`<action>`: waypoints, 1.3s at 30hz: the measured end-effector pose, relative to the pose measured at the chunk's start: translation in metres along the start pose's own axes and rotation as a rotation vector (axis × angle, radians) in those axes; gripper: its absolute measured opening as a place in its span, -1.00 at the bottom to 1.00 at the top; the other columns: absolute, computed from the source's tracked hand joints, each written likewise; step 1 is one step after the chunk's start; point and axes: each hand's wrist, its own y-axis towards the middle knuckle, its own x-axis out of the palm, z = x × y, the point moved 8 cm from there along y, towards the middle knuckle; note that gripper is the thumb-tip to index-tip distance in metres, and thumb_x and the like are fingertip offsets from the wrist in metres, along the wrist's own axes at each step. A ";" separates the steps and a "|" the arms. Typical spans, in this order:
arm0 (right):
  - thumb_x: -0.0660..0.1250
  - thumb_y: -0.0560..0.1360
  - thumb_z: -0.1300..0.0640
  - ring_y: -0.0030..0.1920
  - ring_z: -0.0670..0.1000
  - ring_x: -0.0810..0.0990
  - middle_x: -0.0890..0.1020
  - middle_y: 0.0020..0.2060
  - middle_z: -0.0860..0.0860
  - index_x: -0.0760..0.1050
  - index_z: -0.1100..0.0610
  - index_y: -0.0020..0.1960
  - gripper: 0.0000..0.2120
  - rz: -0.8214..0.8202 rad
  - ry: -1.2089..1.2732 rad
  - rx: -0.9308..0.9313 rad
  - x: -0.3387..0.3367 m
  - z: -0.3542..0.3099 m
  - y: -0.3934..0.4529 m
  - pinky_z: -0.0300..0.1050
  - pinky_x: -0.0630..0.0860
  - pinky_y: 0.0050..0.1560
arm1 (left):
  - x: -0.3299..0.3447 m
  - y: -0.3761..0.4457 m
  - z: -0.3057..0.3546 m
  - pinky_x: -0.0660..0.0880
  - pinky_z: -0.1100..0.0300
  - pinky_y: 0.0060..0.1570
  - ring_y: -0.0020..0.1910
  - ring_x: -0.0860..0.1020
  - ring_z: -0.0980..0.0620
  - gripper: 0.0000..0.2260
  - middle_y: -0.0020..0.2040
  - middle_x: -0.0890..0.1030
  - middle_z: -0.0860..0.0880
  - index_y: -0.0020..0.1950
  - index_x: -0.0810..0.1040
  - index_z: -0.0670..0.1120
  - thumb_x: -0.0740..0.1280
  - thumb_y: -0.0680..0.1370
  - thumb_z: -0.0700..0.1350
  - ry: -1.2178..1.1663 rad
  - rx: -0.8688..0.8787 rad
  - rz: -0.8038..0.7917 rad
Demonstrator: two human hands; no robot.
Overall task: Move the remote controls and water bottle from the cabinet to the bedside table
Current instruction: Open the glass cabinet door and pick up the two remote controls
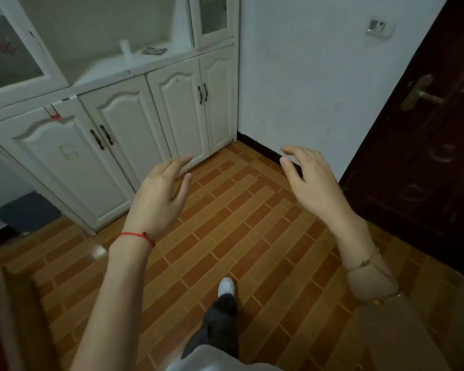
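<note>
Standing blurred on the cabinet (113, 73): pale water bottle (126, 50), dark remote (154, 51).

A room in a home: a white built-in cabinet (123, 111) with arched panel doors and glass-fronted upper doors (one etched with a flower), a floor (239, 236) of orange-brown brick-pattern tiles, a dark wooden door (423, 156) with a brass handle (419, 93), and a wall switch (380, 28).

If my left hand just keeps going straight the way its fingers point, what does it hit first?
Probably the lower doors of the white cabinet. The left hand is open, fingers aimed up and right toward them, nothing visibly between, though depth is hard to judge.
</note>
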 end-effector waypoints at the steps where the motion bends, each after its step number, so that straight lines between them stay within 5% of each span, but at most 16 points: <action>1: 0.04 0.67 -0.07 0.41 -0.02 0.34 0.49 0.36 -0.02 0.37 0.09 0.45 -0.57 0.002 0.015 0.008 0.008 0.005 0.015 -0.24 0.18 0.29 | 0.006 0.013 -0.009 0.37 0.10 0.32 0.34 0.45 -0.05 -0.64 0.33 0.52 -0.07 0.44 0.39 -0.05 0.15 0.65 -0.01 -0.012 -0.010 0.007; 30: 0.13 0.66 0.03 0.38 0.04 0.40 0.55 0.30 0.05 0.43 0.16 0.40 -0.62 -0.056 0.062 0.069 0.170 0.102 0.450 0.03 0.35 0.39 | 0.127 0.450 -0.172 0.33 0.17 0.32 0.35 0.45 -0.04 -0.62 0.35 0.50 -0.06 0.45 0.38 -0.06 0.16 0.65 -0.01 0.008 -0.035 -0.127; 39: 0.13 0.66 0.04 0.39 0.03 0.38 0.52 0.32 0.06 0.41 0.16 0.42 -0.62 -0.099 0.070 -0.033 0.195 0.147 0.633 -0.11 0.29 0.37 | 0.168 0.620 -0.201 0.34 0.16 0.31 0.36 0.44 -0.05 -0.63 0.35 0.51 -0.07 0.45 0.38 -0.03 0.17 0.64 -0.01 0.037 -0.065 -0.048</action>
